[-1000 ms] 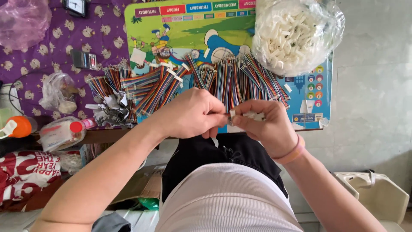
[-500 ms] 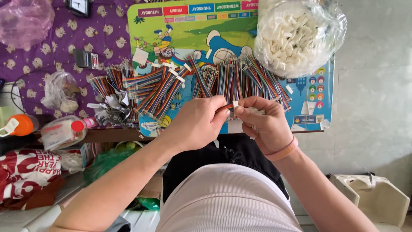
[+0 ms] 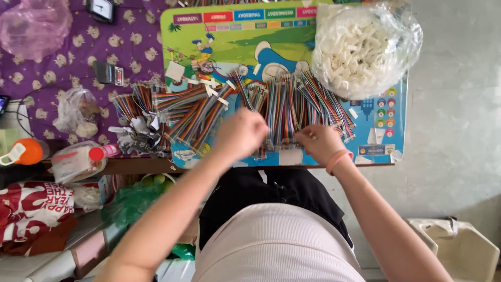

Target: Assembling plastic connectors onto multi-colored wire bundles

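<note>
A person's left hand [image 3: 241, 133], blurred and loosely curled, hovers over the near ends of a spread of rainbow-coloured ribbon cables [image 3: 282, 104]; whether its fingers pinch anything cannot be told from the head view; the right hand [image 3: 318, 142], a pink band at the wrist, rests just beside it with fingers drawn together at the cable ends, seemingly nipping a wire tip, though the grip itself is too small to confirm. The cables lie fanned across a bright children's play table [image 3: 292, 31], their ends turned toward the person, an arrangement that seems meant to keep each strip within easy reach of both hands; a second heap of the same cables [image 3: 172, 112] sprawls to the left, partly over the table's edge onto a purple patterned cloth [image 3: 62, 62]. A bulging clear bag of small white connectors [image 3: 365, 49] sits at the far right corner, touching the cable ends there and apparently kept close as a supply; loose white pieces [image 3: 216, 91] scatter among the strips. Crowding the left side are a crumpled clear bag [image 3: 78, 109], a plastic bottle with a red cap [image 3: 78, 159], an orange-topped bottle [image 3: 23, 152] and a small dark clock [image 3: 103, 9]; a pale plastic bin [image 3: 459, 245] stands on the floor at lower right, well apart.
</note>
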